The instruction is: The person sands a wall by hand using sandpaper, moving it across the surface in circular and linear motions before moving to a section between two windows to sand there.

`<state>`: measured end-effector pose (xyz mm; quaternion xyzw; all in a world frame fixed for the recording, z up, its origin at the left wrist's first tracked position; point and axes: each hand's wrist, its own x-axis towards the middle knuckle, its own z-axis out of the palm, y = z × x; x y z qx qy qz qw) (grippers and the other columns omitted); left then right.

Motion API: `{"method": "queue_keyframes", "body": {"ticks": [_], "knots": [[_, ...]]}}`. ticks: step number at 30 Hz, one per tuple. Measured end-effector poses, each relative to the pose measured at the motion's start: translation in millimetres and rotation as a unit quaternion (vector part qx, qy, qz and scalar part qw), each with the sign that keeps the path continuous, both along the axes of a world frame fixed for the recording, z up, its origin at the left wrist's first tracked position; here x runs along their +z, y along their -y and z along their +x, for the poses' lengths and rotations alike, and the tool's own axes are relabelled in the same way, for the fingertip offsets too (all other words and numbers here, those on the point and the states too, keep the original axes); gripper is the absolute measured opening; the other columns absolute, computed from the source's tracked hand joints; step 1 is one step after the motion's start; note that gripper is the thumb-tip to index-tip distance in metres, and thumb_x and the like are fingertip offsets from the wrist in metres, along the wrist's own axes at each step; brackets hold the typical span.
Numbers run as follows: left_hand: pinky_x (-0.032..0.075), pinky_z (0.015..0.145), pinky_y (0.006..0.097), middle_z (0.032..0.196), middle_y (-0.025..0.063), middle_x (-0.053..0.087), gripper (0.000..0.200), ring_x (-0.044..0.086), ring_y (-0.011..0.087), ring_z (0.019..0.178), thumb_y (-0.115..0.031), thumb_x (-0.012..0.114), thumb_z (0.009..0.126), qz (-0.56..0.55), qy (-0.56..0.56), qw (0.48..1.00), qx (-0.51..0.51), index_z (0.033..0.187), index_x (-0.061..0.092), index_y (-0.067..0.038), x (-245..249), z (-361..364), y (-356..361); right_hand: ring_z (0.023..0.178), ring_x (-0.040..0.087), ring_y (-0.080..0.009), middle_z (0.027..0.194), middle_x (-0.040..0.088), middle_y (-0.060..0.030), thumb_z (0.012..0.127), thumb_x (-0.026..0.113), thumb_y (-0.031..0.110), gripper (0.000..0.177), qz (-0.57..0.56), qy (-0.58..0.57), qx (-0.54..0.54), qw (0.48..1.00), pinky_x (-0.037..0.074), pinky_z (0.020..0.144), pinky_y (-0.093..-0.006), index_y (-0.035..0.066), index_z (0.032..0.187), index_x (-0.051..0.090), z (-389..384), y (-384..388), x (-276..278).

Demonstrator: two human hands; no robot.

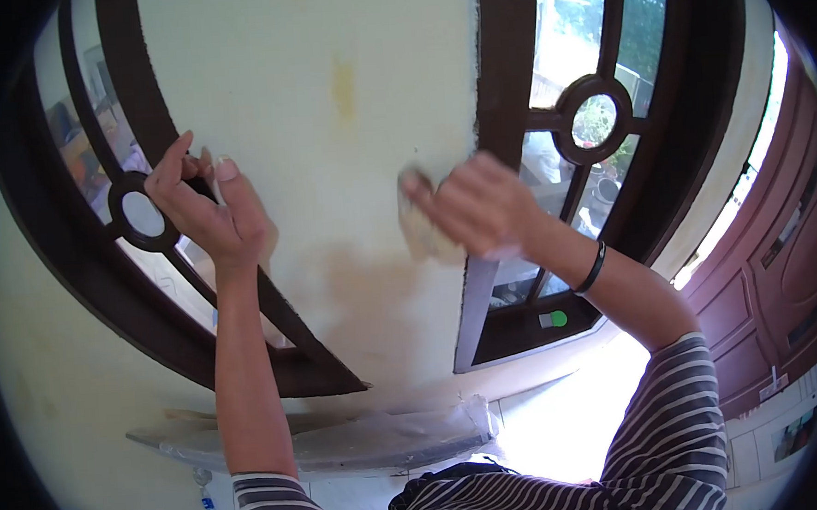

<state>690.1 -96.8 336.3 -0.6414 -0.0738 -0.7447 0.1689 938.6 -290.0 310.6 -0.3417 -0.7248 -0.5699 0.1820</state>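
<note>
A pale cream wall panel (pixel 330 167) with a yellowish patch stands in front of me, between two dark brown window frames. My left hand (pixel 207 210) is raised beside the left window frame (pixel 136 84); its fingers are loosely bent and apart, with nothing in them. Close to the panel's right side, my right hand (pixel 484 205) is blurred by motion. Its fingers are curled, and a small dark shape shows by the fingertips, too smeared to name. A black band (pixel 592 268) circles the right wrist. The right window frame (pixel 497 93) is just beyond that hand.
Below the panel, a long ledge-like object (pixel 344 443) wrapped in clear plastic lies along the wall base. A reddish-brown panelled door (pixel 752 283) is at the far right. A green round tag (pixel 559 319) sits on the right frame's lower rail. Bright light falls on the floor tiles.
</note>
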Motion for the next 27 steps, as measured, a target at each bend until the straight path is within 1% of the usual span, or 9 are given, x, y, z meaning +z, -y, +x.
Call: {"method": "queue_keyframes", "body": {"ticks": [1,5,9,12,16,19,22,23,27], "knots": [[0.041,0.078,0.0352,0.108,0.0125,0.043,0.043,0.041,0.0212,0.089,-0.019,0.058,0.098,-0.004,0.005,1.0,-0.007,0.133,0.051,0.005,0,2,1,0.065,0.045,-0.021,0.07,0.039,-0.0025,0.073,0.075,0.007,0.054,-0.031,0.039,0.007,0.999,0.033,0.059,-0.037,-0.005,0.126,0.069,-3,-4,-2],[0.039,0.083,0.036,0.106,0.0113,0.045,0.04,0.042,0.0207,0.091,-0.019,0.056,0.099,-0.015,0.024,0.999,-0.027,0.131,0.052,0.005,0,6,5,0.064,0.044,-0.0216,0.072,0.041,-0.0031,0.072,0.069,0.001,0.054,0.118,-0.042,-0.001,0.992,0.032,0.058,-0.0372,-0.007,0.125,0.068,2,-6,58],[0.038,0.085,0.0367,0.105,0.011,0.046,0.039,0.043,0.0213,0.091,-0.019,0.055,0.099,-0.011,0.019,0.999,-0.033,0.13,0.053,0.005,-1,5,2,0.064,0.047,-0.0195,0.072,0.043,-0.0032,0.071,0.069,0.002,0.052,0.058,-0.02,0.057,0.996,0.033,0.057,-0.0367,-0.007,0.122,0.068,-21,-26,44],[0.044,0.075,0.0332,0.113,0.0128,0.044,0.043,0.043,0.0183,0.086,-0.02,0.059,0.098,-0.01,0.006,0.999,-0.036,0.134,0.051,0.002,-3,3,-1,0.073,0.054,-0.0205,0.077,0.048,-0.0043,0.077,0.066,0.009,0.046,0.055,0.033,0.0,0.998,0.041,0.063,-0.0366,-0.009,0.119,0.067,-18,-20,53],[0.045,0.074,0.0329,0.114,0.0136,0.044,0.042,0.044,0.019,0.087,-0.02,0.06,0.098,-0.017,0.008,0.999,-0.044,0.134,0.051,0.001,-6,3,-1,0.073,0.052,-0.021,0.077,0.048,-0.0042,0.076,0.067,0.007,0.044,0.124,-0.049,-0.007,0.991,0.041,0.064,-0.0362,-0.006,0.118,0.067,-18,-25,74],[0.043,0.076,0.0334,0.112,0.013,0.045,0.042,0.043,0.0198,0.089,-0.02,0.059,0.099,-0.011,0.011,0.999,-0.044,0.134,0.052,0.002,-3,3,-2,0.073,0.052,-0.0208,0.077,0.048,-0.0039,0.077,0.066,0.006,0.041,0.046,0.073,0.005,0.996,0.041,0.064,-0.0364,-0.006,0.116,0.068,-28,-31,61],[0.041,0.079,0.0345,0.106,0.0112,0.045,0.041,0.042,0.0206,0.091,-0.021,0.057,0.099,-0.02,0.021,0.998,-0.047,0.132,0.052,0.004,-4,6,2,0.073,0.053,-0.0193,0.076,0.048,-0.0031,0.078,0.068,0.007,0.039,0.127,0.019,-0.005,0.992,0.042,0.064,-0.0342,-0.006,0.114,0.069,-18,-20,108],[0.041,0.079,0.0342,0.107,0.0115,0.046,0.042,0.042,0.0206,0.091,-0.021,0.057,0.099,-0.019,0.022,0.998,-0.05,0.132,0.052,0.004,-3,6,1,0.073,0.054,-0.0184,0.076,0.049,-0.003,0.078,0.068,0.007,0.037,0.127,-0.011,-0.008,0.992,0.043,0.064,-0.0329,-0.005,0.112,0.07,-20,-21,111],[0.041,0.078,0.0338,0.108,0.0125,0.046,0.042,0.042,0.0204,0.09,-0.021,0.057,0.099,-0.007,0.019,0.999,-0.041,0.132,0.053,0.005,-4,6,0,0.076,0.056,-0.0181,0.08,0.053,-0.0029,0.078,0.068,0.008,0.036,0.013,0.109,0.019,0.994,0.044,0.065,-0.0346,-0.003,0.112,0.071,-28,-33,77]]}}
